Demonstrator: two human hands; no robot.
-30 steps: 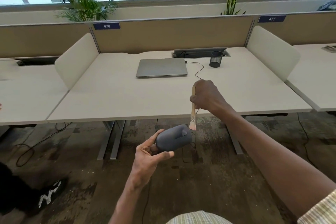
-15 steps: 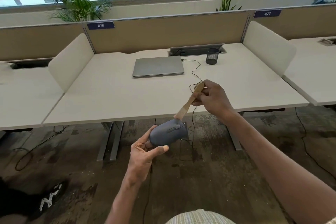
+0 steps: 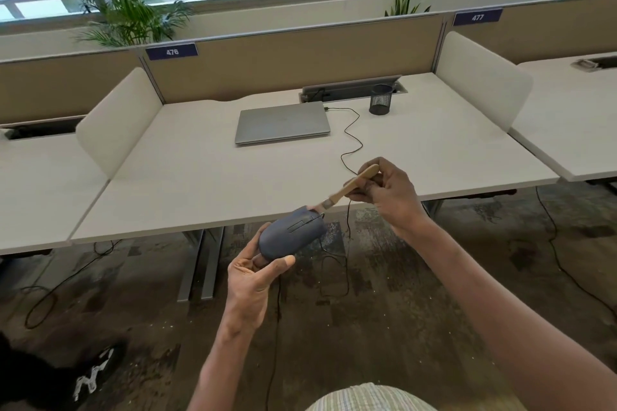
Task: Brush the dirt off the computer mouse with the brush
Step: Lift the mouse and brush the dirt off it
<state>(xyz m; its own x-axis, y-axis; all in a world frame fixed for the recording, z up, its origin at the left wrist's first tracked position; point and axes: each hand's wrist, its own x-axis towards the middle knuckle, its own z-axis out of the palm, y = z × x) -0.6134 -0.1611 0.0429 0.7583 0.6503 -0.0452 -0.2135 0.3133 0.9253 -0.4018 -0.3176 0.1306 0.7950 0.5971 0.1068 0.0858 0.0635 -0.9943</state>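
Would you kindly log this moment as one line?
left hand: holds mouse | right hand: holds brush | bristles at mouse front

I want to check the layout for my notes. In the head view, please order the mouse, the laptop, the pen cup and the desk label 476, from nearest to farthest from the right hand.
From the right hand:
1. Mouse, just below-left, held in the left hand.
2. Laptop, closed, on the desk behind.
3. Pen cup, at the desk's back edge.
4. Label 476, on the partition, far left.

Open-plan office: numbered desk partitions (image 3: 172,51), closed laptop (image 3: 282,122), pen cup (image 3: 380,104).
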